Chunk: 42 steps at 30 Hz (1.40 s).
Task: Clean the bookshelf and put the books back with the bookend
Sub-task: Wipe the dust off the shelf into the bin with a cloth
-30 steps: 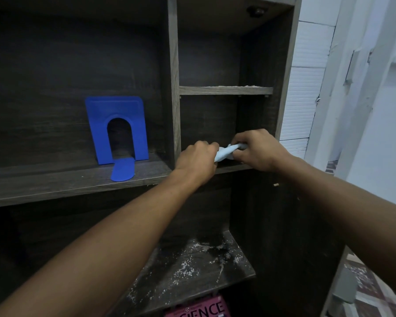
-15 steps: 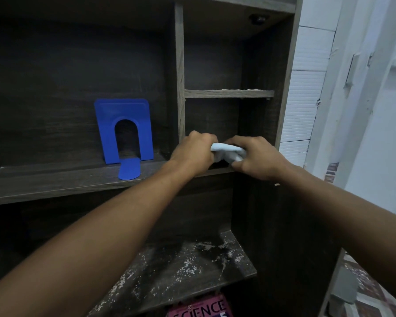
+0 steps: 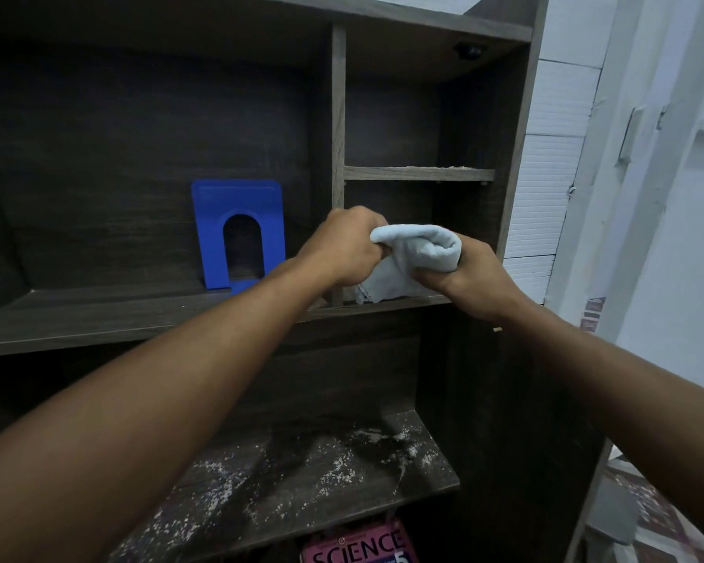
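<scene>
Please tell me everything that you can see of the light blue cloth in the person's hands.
The cloth is pale blue and soft, and it looks like towel fabric. It is bunched into a loose roll and held in front of the small right compartment. The left hand grips its left end and the right hand grips the rolled right end. A loose corner hangs down to the shelf board; whether it touches the board cannot be told.

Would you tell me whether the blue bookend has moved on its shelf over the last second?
No. The blue bookend still stands upright on the same shelf board, just left of the vertical divider; only the view has shifted.
</scene>
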Each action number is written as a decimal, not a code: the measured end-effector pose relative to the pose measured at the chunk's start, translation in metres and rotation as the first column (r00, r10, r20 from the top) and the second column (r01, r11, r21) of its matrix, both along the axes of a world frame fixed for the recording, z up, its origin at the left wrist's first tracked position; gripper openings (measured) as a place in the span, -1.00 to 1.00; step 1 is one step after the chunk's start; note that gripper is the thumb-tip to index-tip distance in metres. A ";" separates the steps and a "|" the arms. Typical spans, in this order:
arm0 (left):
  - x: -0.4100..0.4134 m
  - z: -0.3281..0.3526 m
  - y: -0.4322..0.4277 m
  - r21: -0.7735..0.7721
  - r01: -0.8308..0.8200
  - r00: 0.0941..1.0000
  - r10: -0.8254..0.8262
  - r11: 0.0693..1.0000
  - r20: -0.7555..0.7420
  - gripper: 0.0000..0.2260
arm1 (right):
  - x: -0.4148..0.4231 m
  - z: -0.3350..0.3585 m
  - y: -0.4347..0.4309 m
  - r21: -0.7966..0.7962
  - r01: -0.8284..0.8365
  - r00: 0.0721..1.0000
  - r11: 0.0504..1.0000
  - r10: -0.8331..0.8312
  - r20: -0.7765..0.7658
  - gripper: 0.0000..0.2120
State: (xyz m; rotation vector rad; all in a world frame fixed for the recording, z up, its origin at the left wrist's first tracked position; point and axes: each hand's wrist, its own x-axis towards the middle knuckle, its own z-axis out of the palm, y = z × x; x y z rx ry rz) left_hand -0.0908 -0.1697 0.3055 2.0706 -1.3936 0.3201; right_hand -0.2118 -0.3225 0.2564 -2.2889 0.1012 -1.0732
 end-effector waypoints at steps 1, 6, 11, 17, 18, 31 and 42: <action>0.000 0.002 0.003 0.007 0.004 1.000 -0.004 1.000 -0.001 -0.93 | 0.000 0.001 0.002 0.012 0.006 1.000 1.000 -0.007 0.010 -0.75; 0.001 0.008 0.012 0.006 0.023 1.000 -0.023 1.000 0.000 -0.94 | -0.004 0.008 0.012 0.019 -0.017 0.999 1.000 0.017 0.036 -0.81; 0.001 0.008 0.015 -0.011 0.025 1.000 -0.025 1.000 -0.006 -0.97 | -0.010 0.011 0.021 0.049 -0.044 0.998 0.998 0.042 0.043 -0.79; 0.001 -0.005 0.021 -0.020 0.018 0.999 -0.019 1.000 -0.044 -0.94 | -0.013 0.001 0.028 0.117 -0.043 0.999 0.992 0.045 -0.011 -0.90; 0.001 -0.010 0.022 -0.021 0.016 0.998 -0.017 1.000 -0.060 -0.93 | -0.014 -0.002 0.030 0.137 -0.046 0.999 0.989 0.049 -0.018 -0.92; 0.003 -0.088 0.045 -0.023 -0.001 0.977 -0.004 1.000 -0.214 -0.52 | -0.018 -0.081 0.069 0.640 -0.150 0.985 0.754 0.172 0.028 -0.84; 0.000 -0.190 0.085 0.112 -0.062 0.959 0.090 0.992 -0.270 -0.31 | -0.022 -0.165 0.103 0.779 0.007 0.975 0.627 0.169 -0.145 -0.79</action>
